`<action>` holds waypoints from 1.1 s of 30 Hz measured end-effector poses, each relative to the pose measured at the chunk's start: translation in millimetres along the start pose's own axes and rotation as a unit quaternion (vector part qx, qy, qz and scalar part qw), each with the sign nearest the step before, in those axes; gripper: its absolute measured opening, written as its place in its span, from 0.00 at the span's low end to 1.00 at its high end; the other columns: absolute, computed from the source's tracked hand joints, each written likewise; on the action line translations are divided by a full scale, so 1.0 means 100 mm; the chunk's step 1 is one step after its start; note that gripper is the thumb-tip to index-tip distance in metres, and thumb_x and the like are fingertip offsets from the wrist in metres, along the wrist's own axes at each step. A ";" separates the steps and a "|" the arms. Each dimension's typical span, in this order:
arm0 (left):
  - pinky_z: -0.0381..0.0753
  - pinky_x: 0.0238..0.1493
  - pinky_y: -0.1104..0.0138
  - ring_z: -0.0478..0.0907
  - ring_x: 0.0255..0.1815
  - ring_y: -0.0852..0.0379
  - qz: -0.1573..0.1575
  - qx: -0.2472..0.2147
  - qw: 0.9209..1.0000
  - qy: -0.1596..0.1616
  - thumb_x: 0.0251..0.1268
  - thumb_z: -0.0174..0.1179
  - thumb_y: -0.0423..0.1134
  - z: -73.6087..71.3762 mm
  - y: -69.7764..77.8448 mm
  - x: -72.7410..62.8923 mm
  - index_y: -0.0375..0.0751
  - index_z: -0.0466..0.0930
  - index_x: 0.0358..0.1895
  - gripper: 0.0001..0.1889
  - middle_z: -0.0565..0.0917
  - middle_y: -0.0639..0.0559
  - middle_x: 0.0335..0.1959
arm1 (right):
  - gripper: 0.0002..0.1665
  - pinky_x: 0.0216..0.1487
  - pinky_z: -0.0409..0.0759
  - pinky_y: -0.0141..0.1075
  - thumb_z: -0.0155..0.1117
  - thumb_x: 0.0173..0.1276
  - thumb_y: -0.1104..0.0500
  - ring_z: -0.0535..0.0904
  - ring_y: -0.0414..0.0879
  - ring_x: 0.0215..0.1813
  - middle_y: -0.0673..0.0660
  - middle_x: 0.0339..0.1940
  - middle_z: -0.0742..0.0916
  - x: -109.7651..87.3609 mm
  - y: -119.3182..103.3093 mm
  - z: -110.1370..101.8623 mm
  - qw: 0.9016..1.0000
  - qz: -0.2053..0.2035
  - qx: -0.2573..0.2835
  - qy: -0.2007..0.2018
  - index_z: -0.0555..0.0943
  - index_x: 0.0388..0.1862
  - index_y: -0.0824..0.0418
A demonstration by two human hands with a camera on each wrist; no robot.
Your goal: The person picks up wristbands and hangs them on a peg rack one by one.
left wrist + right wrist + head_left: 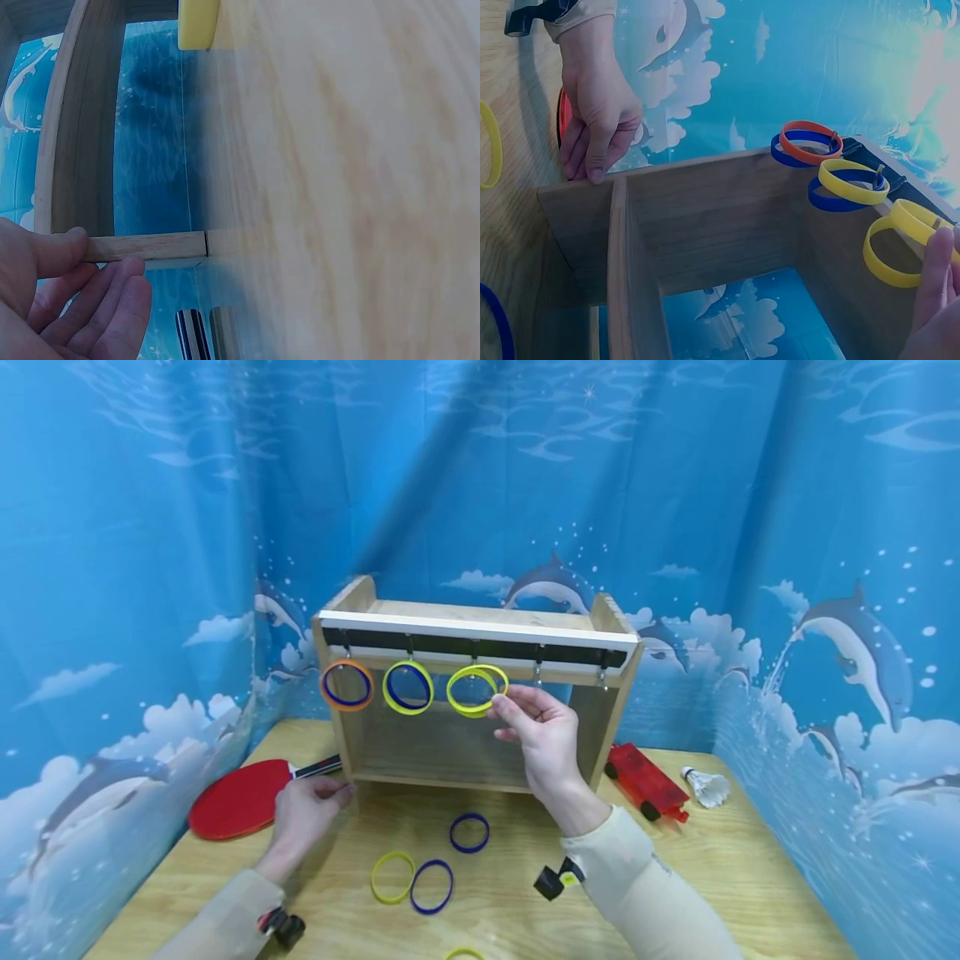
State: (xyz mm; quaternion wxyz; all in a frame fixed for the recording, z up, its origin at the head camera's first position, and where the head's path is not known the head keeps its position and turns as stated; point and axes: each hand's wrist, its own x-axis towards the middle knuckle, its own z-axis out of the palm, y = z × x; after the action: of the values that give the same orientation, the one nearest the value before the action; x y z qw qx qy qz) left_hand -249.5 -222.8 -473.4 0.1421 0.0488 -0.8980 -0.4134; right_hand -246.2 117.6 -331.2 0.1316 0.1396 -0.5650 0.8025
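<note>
My right hand (pixel 543 735) pinches a yellow ring (pixel 504 672) at the third hook of a wooden rack (pixel 480 625). It overlaps a second yellow ring (pixel 889 274) hanging there. On the first hook hang an orange ring (pixel 324 687) and a blue ring (pixel 780 155); on the second, a yellow ring (pixel 386 693) and a blue ring (pixel 832 203). Low on the rack's left side, my left hand (pixel 309 810) grips the side panel (pixel 150 247) between thumb and fingers. The two right hooks (pixel 538 672) carry no rings.
Two blue rings (pixel 470 850) and a yellow ring (pixel 373 881) lie on the table (pixel 525 910) before the rack, another yellow ring (pixel 465 952) at the lower edge. A red paddle (pixel 236 802) lies left; a red toy car (pixel 648 781) and a shuttlecock (pixel 707 787) lie right.
</note>
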 end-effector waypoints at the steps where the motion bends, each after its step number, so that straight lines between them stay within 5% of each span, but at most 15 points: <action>1: 0.81 0.36 0.64 0.90 0.37 0.50 0.000 0.000 1.000 0.001 0.72 0.75 0.41 0.00 0.00 0.00 0.35 0.96 0.45 0.11 0.97 0.39 0.39 | 0.13 0.36 0.91 0.31 0.72 0.77 0.72 0.95 0.39 0.36 0.47 0.36 0.97 0.00 0.00 0.00 1.000 0.002 0.003 0.001 0.92 0.43 0.54; 5: 0.81 0.36 0.64 0.90 0.37 0.49 0.002 0.002 1.000 0.002 0.72 0.75 0.41 0.00 -0.01 0.00 0.36 0.96 0.44 0.11 0.97 0.40 0.39 | 0.08 0.36 0.91 0.32 0.73 0.77 0.71 0.94 0.40 0.36 0.47 0.35 0.97 0.01 0.02 -0.01 1.000 0.012 0.001 0.001 0.91 0.46 0.60; 13: 0.81 0.37 0.63 0.90 0.38 0.49 -0.001 -0.004 1.000 -0.008 0.74 0.75 0.42 -0.01 0.01 0.00 0.35 0.96 0.45 0.11 0.97 0.39 0.41 | 0.15 0.35 0.90 0.32 0.73 0.76 0.71 0.93 0.39 0.35 0.47 0.35 0.97 0.00 0.06 -0.05 1.000 0.015 -0.010 -0.005 0.92 0.41 0.50; 24: 0.80 0.36 0.65 0.88 0.38 0.49 -0.013 0.001 1.000 -0.015 0.75 0.74 0.43 -0.01 0.00 0.01 0.36 0.95 0.47 0.12 0.97 0.39 0.42 | 0.14 0.36 0.90 0.32 0.72 0.77 0.70 0.93 0.38 0.36 0.46 0.36 0.97 -0.01 0.07 -0.09 0.999 0.016 -0.029 -0.010 0.92 0.42 0.50; 33: 0.80 0.37 0.63 0.87 0.37 0.50 -0.007 0.004 1.000 -0.014 0.75 0.74 0.43 -0.01 0.01 0.01 0.36 0.96 0.46 0.12 0.97 0.40 0.40 | 0.13 0.38 0.91 0.33 0.74 0.77 0.69 0.93 0.39 0.39 0.47 0.39 0.98 -0.01 0.07 -0.15 0.997 0.013 -0.068 -0.026 0.89 0.57 0.68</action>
State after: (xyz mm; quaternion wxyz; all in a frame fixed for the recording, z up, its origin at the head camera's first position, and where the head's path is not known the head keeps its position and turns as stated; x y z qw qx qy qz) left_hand -249.8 -223.3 -472.2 0.1263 0.0501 -0.9013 -0.4114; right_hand -248.6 129.5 -342.4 0.1155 0.1440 -0.6231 0.7601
